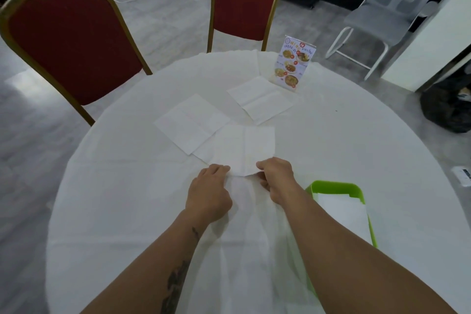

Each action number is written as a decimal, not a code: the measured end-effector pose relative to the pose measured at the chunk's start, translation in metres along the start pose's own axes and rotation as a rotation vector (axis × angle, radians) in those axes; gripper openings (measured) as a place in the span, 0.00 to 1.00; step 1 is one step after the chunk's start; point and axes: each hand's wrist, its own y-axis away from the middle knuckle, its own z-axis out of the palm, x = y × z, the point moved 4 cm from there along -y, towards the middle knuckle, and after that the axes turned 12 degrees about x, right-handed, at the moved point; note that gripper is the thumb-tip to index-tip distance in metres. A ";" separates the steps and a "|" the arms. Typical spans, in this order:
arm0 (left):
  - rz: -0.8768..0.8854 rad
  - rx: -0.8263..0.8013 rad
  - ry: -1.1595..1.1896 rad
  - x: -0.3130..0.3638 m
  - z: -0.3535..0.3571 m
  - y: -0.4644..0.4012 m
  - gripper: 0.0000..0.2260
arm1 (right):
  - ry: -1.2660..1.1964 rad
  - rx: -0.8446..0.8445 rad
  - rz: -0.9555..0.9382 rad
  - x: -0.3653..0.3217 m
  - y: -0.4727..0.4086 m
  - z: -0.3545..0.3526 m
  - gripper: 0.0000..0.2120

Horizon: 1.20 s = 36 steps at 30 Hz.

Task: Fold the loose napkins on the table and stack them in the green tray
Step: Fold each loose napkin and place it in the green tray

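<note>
Both hands (pixel 243 181) seemingly pinch the nearest napkin's (pixel 242 148) near edge.

The table (pixel 114 186) is covered by a white cloth, matt, with soft creases near its front edge. Three loose napkins look like thin matt paper with fold lines: the nearest napkin (pixel 244 150), the left napkin (pixel 190 122) and the far napkin (pixel 260 99). The green tray (pixel 356 190) at the right edge of the table is smooth plastic, a little glossy, and holds white matt paper sheets (pixel 341 214). The menu stand (pixel 293 65) near the far edge is clear glossy plastic with printed paper inside. The two chairs (pixel 74 46) have dark red matt cloth and shiny gold metal frames.
</note>
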 end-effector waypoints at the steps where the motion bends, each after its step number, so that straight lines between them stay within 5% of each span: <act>1: 0.001 0.011 0.010 -0.002 0.000 -0.001 0.28 | -0.035 -0.032 0.008 -0.001 0.000 0.005 0.01; 6: -0.069 0.084 0.127 -0.013 -0.003 -0.004 0.24 | 0.122 0.018 -0.199 -0.007 0.002 0.019 0.10; 13: -0.092 0.187 0.337 -0.015 -0.007 0.003 0.22 | 0.401 0.093 -0.495 -0.022 0.019 0.017 0.04; 18: -0.199 0.260 0.528 -0.013 -0.013 0.016 0.20 | 0.684 0.050 -0.827 -0.026 0.048 0.003 0.02; 24: -0.304 0.270 0.598 -0.015 -0.022 0.038 0.18 | 1.172 -0.124 -0.968 -0.003 0.074 -0.009 0.04; 31: -0.240 0.131 0.515 -0.016 -0.018 0.066 0.17 | 1.277 -0.293 -1.010 0.050 0.091 -0.022 0.09; 34: -0.125 0.070 0.385 -0.016 -0.010 0.076 0.16 | 1.075 -0.439 -0.801 0.071 0.091 -0.032 0.17; 36: -0.074 0.043 0.311 -0.018 -0.007 0.081 0.17 | 0.865 -0.394 -0.707 0.073 0.089 -0.038 0.21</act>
